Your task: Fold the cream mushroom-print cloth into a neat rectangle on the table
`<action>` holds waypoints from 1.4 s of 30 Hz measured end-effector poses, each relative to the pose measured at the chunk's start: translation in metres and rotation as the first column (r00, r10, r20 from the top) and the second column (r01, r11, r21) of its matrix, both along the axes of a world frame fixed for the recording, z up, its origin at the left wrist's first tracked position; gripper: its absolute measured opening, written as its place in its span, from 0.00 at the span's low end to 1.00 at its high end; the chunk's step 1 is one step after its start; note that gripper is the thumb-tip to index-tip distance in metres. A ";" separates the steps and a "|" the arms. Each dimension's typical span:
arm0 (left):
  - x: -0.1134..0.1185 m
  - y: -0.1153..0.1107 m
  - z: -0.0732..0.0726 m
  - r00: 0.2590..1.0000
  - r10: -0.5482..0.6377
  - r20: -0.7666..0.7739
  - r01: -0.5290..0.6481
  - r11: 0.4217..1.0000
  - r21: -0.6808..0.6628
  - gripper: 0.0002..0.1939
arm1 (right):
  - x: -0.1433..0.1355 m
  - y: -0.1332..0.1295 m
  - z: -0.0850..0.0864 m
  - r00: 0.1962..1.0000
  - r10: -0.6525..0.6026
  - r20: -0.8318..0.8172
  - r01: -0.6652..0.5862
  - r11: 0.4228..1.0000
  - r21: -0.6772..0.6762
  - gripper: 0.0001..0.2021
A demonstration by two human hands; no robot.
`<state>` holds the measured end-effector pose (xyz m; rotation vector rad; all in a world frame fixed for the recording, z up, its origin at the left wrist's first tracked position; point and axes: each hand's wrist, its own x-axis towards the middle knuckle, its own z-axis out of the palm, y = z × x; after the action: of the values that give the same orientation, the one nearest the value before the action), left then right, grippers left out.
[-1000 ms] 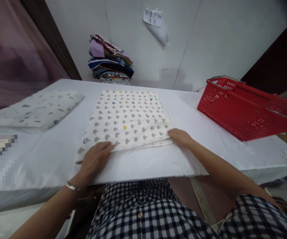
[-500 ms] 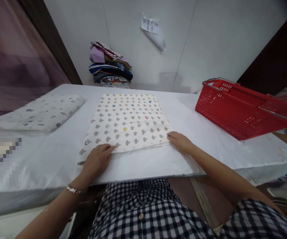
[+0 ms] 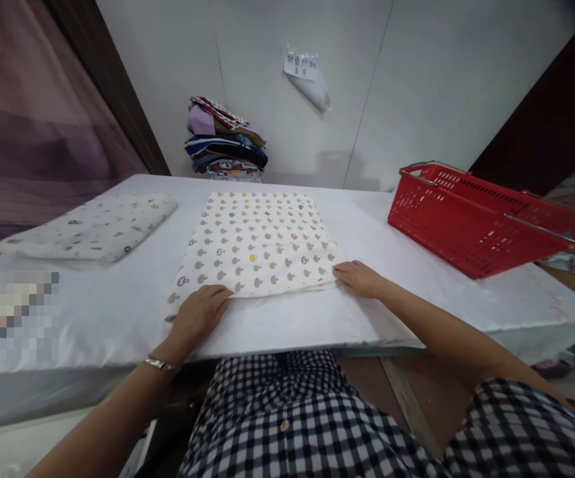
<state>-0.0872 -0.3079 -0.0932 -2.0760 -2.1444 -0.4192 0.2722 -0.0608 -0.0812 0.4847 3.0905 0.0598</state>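
A white cloth [image 3: 267, 242] with grey mushroom-like prints and a few coloured ones lies folded flat on the white-covered table [image 3: 277, 325]. At its near left corner, my left hand [image 3: 204, 309] is closed on the cloth's edge, its fingertips over the border. My right hand [image 3: 360, 277] pinches the near right corner, with the thumb side hidden. The near edge of the cloth runs between both hands, and its layers show slightly there.
Another folded printed cloth [image 3: 93, 226] lies at the left. A red basket [image 3: 481, 219] stands at the right. Behind the table is a stack of folded fabrics [image 3: 228, 143]. A paper sign [image 3: 301, 66] hangs on the wall. A blurred-out item [image 3: 11, 312] lies at the left front.
The view has shifted slightly, so the table and basket appear a little moved. Both hands remain at the cloth's near corners, with no clear change in their hold.
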 end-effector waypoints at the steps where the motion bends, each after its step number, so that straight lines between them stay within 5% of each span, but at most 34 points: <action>1: 0.000 0.001 0.001 1.000 0.000 0.009 0.000 1.000 -0.004 0.20 | 0.001 0.000 -0.001 1.000 0.000 -0.014 -0.001 1.000 -0.007 0.20; 12: 0.009 0.009 0.001 1.000 0.001 0.002 -0.001 1.000 0.008 0.19 | 0.002 -0.003 -0.016 0.994 0.030 -0.104 -0.021 0.996 0.082 0.15; 22: 0.103 0.075 0.001 0.962 -0.254 0.100 0.253 0.967 0.014 0.15 | 0.007 0.006 -0.024 0.989 0.004 -0.150 -0.007 1.000 -0.018 0.18; 27: 0.147 0.123 0.003 0.940 -0.311 0.144 0.319 0.947 -0.039 0.12 | 0.014 0.005 -0.024 0.928 -0.166 -0.333 0.145 0.985 -0.089 0.17; 35: 0.172 0.153 -0.001 0.949 -0.298 0.106 0.306 0.949 -0.074 0.09 | 0.010 -0.017 -0.030 0.653 -0.648 -0.392 0.515 0.759 -0.398 0.13; 42: 0.176 0.162 0.002 0.948 -0.271 0.164 0.291 0.950 -0.116 0.11 | -0.007 -0.026 -0.018 0.576 -0.803 -0.154 0.702 0.583 -0.410 0.13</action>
<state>0.0885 -0.1464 -0.0915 -2.5186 -2.0060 -0.4790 0.2654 -0.0866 -0.0987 1.9221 2.7372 -0.5591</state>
